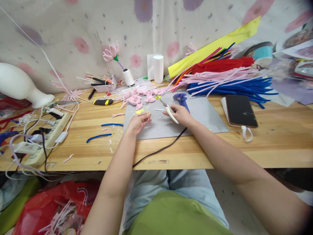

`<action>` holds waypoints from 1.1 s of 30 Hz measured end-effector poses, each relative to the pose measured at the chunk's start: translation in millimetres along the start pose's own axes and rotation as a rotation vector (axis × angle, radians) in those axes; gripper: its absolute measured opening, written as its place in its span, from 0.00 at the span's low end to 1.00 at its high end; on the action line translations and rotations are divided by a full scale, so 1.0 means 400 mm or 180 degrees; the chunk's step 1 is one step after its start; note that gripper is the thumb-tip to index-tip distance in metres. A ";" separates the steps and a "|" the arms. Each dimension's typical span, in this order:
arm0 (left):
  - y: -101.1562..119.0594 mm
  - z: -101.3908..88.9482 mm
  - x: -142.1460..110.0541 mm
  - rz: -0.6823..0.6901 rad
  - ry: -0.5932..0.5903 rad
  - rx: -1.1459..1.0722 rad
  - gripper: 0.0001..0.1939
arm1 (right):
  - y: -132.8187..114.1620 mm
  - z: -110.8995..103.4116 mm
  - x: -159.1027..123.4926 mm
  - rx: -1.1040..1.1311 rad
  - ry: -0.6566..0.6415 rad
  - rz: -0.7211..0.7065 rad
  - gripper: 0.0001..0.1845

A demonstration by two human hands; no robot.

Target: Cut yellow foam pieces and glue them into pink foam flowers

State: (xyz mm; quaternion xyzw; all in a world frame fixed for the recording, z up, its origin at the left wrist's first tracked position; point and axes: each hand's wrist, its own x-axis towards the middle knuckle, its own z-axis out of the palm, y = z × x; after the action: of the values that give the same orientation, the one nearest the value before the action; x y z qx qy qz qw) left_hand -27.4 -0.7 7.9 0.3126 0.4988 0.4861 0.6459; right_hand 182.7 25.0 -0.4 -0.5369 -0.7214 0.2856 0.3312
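My right hand (181,114) is closed around the white handles of a pair of scissors (172,115), whose blades point up and left over a grey cutting mat (202,114). A few thin white pieces (161,114) lie close to its fingertips. On the mat's left side, my left hand (140,122) has its fingers drawn together, with thin white stems showing between them. Beyond that hand are pink petal shapes (135,99) bent from fuzzy pipe cleaners, and a yellow scrap (140,111). A blue glue gun (181,99) rests just behind my right hand.
Bundles of blue (227,87) and red pipe cleaners (220,65) lie at the back right, near a black phone-like device (241,110). A pink flower (111,52) stands in a white spool. Left are a utility knife (103,102) and a power strip (50,140). A black cord (161,150) crosses the front.
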 end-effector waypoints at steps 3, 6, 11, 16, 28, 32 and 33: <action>-0.001 0.010 -0.003 -0.0154 -0.0098 0.0029 0.03 | 0.004 0.017 0.004 0.0346 -0.0161 0.0038 0.29; 0.003 0.018 -0.004 -0.0303 -0.0183 -0.0026 0.01 | 0.013 0.029 0.008 0.0438 -0.0256 0.0031 0.28; 0.017 0.022 -0.001 -0.0456 -0.0304 -0.0071 0.03 | 0.015 0.028 0.009 0.0425 -0.0189 0.0059 0.27; 0.022 0.025 0.001 -0.0686 -0.0456 0.0026 0.04 | 0.007 0.015 0.005 0.0247 -0.0061 0.0152 0.26; 0.035 0.053 0.001 -0.0236 -0.0202 0.0835 0.05 | 0.015 0.014 0.010 0.0190 0.0085 0.0053 0.26; 0.044 0.063 0.005 -0.0001 0.0022 0.1220 0.06 | 0.019 0.016 0.013 0.0270 0.0164 0.0059 0.26; 0.046 0.064 0.007 0.0023 0.0048 0.1263 0.06 | 0.017 0.014 0.012 0.0309 0.0217 0.0040 0.26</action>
State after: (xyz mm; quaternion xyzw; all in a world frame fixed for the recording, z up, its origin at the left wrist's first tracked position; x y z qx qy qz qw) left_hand -8.7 10.1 31.3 0.4319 0.5884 0.3830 0.5662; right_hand 181.2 31.1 -8.3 -0.5342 -0.6916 0.3039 0.3794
